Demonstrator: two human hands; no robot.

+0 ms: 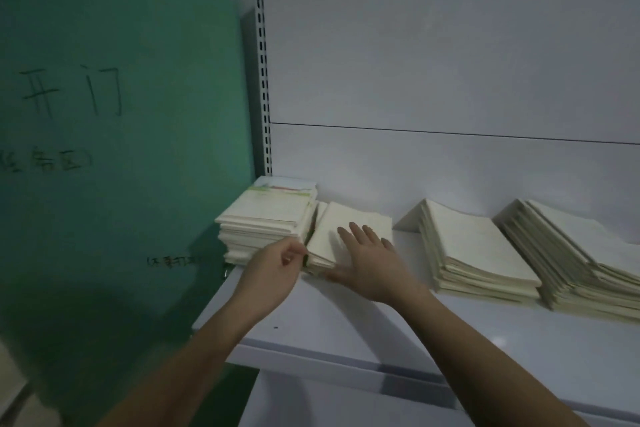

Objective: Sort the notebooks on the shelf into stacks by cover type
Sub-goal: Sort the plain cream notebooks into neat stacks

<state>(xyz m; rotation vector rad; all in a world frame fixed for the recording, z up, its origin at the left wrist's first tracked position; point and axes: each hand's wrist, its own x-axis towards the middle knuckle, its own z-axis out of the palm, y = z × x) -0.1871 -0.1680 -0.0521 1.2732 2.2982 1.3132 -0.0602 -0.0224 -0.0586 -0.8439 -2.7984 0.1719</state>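
Note:
Several stacks of cream notebooks lie on a white shelf (346, 319). The leftmost stack (266, 218) is tall, with a green and orange strip on its top cover. Beside it a low stack (332, 236) leans against it. My right hand (372, 260) lies flat on this low stack, fingers spread. My left hand (273, 270) pinches the low stack's near left corner, where a dark edge shows. Two more slanted stacks, one (478, 253) in the middle and one (581, 267) at the right, lie further along.
A green wall (104, 149) with handwritten characters stands left of the shelf. A slotted metal upright (265, 80) runs up the shelf's back left corner. The white back panel (450, 80) rises behind the stacks. A lower shelf edge (346, 367) shows below.

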